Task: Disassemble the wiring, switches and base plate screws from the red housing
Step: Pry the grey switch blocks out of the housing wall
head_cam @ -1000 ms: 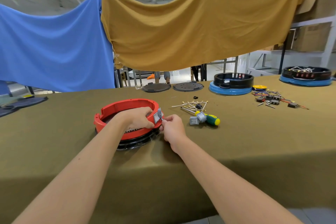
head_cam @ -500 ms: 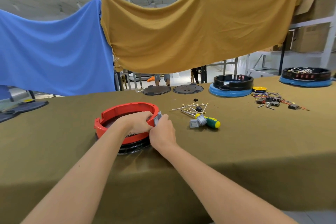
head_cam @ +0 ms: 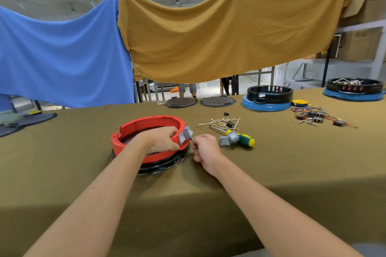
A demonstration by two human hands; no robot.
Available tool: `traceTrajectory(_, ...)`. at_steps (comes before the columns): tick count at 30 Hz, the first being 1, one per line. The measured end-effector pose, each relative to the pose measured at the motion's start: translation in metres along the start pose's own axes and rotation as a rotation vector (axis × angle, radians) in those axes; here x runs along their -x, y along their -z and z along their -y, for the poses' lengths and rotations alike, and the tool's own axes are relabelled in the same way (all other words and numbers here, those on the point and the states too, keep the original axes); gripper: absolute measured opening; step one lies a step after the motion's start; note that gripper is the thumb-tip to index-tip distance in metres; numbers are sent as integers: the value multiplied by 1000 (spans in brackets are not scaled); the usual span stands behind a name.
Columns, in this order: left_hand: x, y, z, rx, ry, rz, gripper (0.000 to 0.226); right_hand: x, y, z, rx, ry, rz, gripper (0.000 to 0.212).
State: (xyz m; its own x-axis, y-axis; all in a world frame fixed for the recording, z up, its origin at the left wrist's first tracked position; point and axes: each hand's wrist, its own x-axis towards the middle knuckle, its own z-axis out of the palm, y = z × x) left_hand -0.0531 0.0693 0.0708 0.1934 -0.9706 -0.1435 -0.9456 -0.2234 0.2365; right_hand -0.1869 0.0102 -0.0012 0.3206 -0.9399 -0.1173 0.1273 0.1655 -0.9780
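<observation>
The right hand (head_cam: 205, 148) pinched something small at the grey switch (head_cam: 185, 135) on the right wall of the red housing (head_cam: 146, 124); the left hand (head_cam: 161, 139) gripped that rim. The rigid housing probably needed bracing; the light switch was best held by its edges.

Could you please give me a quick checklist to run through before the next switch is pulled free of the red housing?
1. Red housing steadied: ok, the left hand grips its near rim.
2. Grey switch reachable: ok, it sticks out of the housing wall on the right.
3. Right hand has a grip: ok, its fingers pinch something small at the switch; what exactly, cannot tell.
4. Wires behind the switch disconnected: cannot tell, the inside is hidden.
5. Drop spot ready: ok, two removed switches lie beside the screwdriver.
6. Switch fully released: not ok, still on the housing.
</observation>
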Motion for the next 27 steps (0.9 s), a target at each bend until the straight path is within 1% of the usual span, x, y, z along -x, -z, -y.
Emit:
traceTrajectory(2, 0, -1, 1, 7, -2, -5, 63, 1, -2, -2, 17, 19, -16, 13)
traceTrajectory(4, 0, -1, 1, 13, -8, -8, 59, 1, -3, -5, 40, 50, -52, 15)
traceTrajectory(9, -2, -3, 2, 52, -32, -33, 42, -7, -5, -7, 191, 253, -73, 21)
traceTrajectory(12, -2, -6, 3, 58, -52, -65, 37, -14, 3, 1, 355, 316, -56, 20)
traceTrajectory(14, -1, -9, 2, 68, -62, -96, 35, -19, 11, 1, 488, 365, -44, 24)
traceTrajectory(17, -1, -16, 2, 36, -81, -162, 23, -21, 21, 1, 622, 475, -48, 23)
traceTrajectory(19, -1, -21, 2, -23, -88, -212, 19, -22, 29, 8, 717, 561, -97, 20)
traceTrajectory(21, -1, -26, 2, -100, -81, -261, 22, -23, 40, 13, 791, 636, -199, 27)
traceTrajectory(23, -3, -31, 1, -179, -70, -326, 27, -25, 54, 12, 915, 691, -279, 33)
traceTrajectory(25, -3, -36, 0, -226, -74, -404, 28, -26, 63, 7, 1034, 689, -305, 40)
traceTrajectory(27, -3, -40, 0, -245, -98, -484, 26, -29, 65, 5, 1061, 657, -333, 40)
